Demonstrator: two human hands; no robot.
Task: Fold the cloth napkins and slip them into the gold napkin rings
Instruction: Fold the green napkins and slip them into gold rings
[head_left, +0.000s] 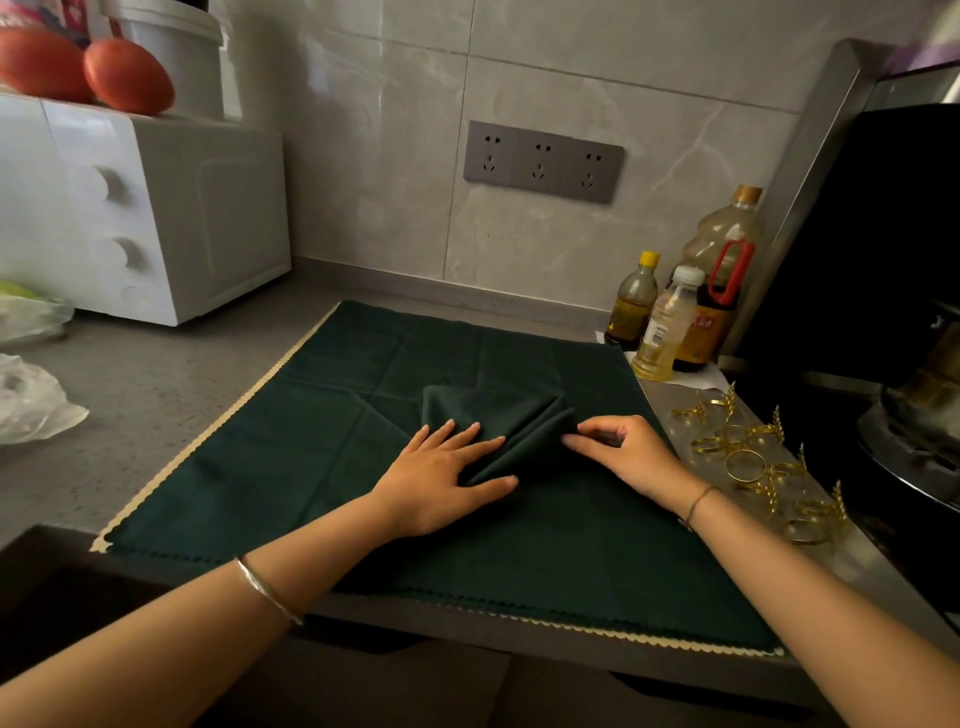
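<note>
On the counter (156, 395), over a spread green cloth (311, 441), a smaller bundle of the same fabric, taken to be the napkin (498, 415), is found at the cloth's middle, partly folded. Its pleats are seen running from eight o'clock to two o'clock. Whether it is a separate piece or gathered from the cloth beneath cannot be told.

Progress: folding is judged to be in hand and not yet finished, since the pleats are loose and uneven. The rings (753, 462) are noted lying in a loose scatter at three o'clock from the napkin, well apart from it, on a steel strip. No ring is seen with fabric through it, and no finished napkin is in view. The ringing step is therefore judged wholly outstanding, and the task is judged to be at an early stage.

Left hand (441, 483): laid flat on the napkin's eight-o'clock end, with fingers straight, spread and directed toward two o'clock. Nothing is gripped; the fabric is only pressed down.

Right hand (628, 457): set at the napkin's three-o'clock end, fingers curled. Thumb and forefinger appear to be closed in a narrow pinch on the end of the fold.

Bottles (670, 322) are recorded at one o'clock, clear of the work.
</note>
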